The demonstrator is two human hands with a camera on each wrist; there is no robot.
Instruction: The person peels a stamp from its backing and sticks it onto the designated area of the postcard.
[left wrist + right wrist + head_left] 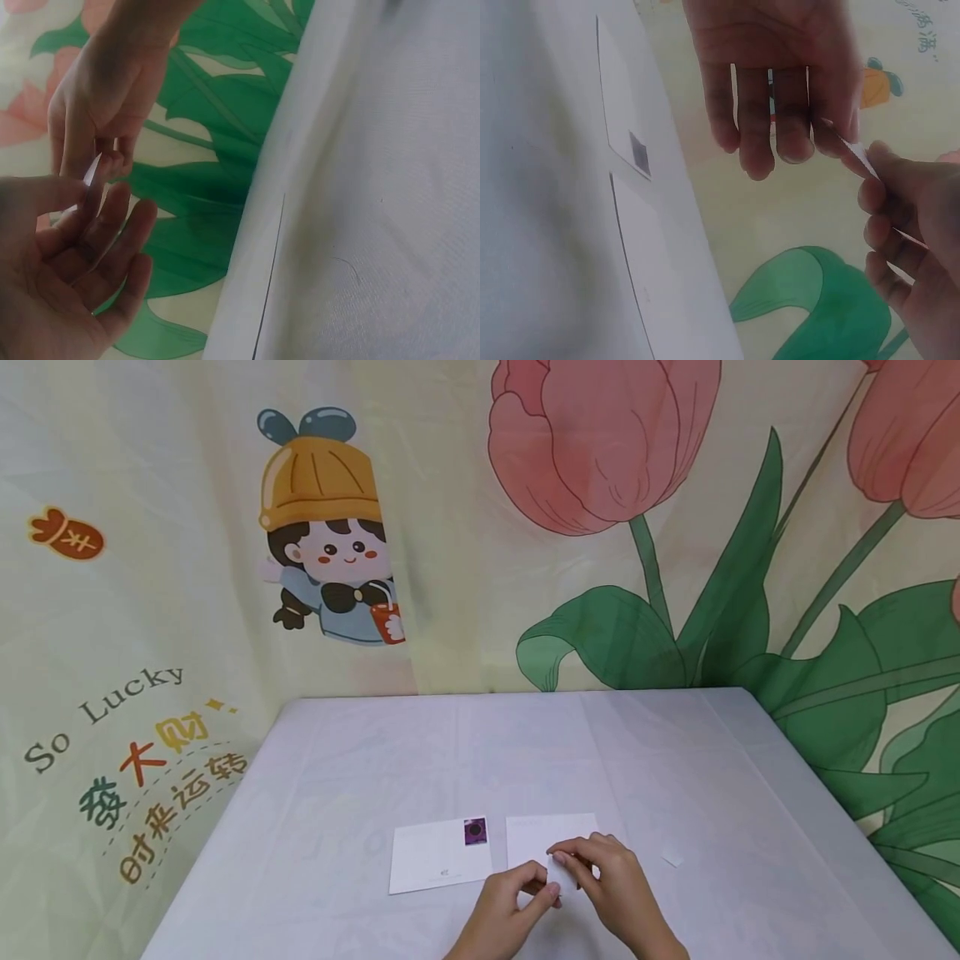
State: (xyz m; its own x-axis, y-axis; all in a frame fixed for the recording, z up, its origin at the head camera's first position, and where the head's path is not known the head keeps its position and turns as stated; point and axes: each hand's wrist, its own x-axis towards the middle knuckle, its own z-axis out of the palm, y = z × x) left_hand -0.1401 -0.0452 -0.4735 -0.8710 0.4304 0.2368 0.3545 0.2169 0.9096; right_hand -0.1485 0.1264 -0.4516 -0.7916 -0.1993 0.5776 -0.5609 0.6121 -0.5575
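Note:
Both hands meet over the front of the table, holding one stamp-sized piece of white paper (pixel 558 877) between them. My left hand (pixel 513 906) pinches its lower left part between thumb and forefinger. With thumb and forefinger, my right hand (pixel 615 881) grips its upper edge. In the right wrist view the paper (pixel 862 159) appears nearly edge-on, its edge looking slightly jagged. Just behind the hands lies a white envelope (pixel 543 828), partly covered by them in the head view. To its left is another white envelope (pixel 427 860) bearing a purple stamp (pixel 476 832) in its upper right corner.
A small white paper scrap (pixel 672 861) lies on the white-covered table (pixel 360 760), right of the hands. Behind the table hangs a printed cloth (pixel 450 527) with tulips and a cartoon figure.

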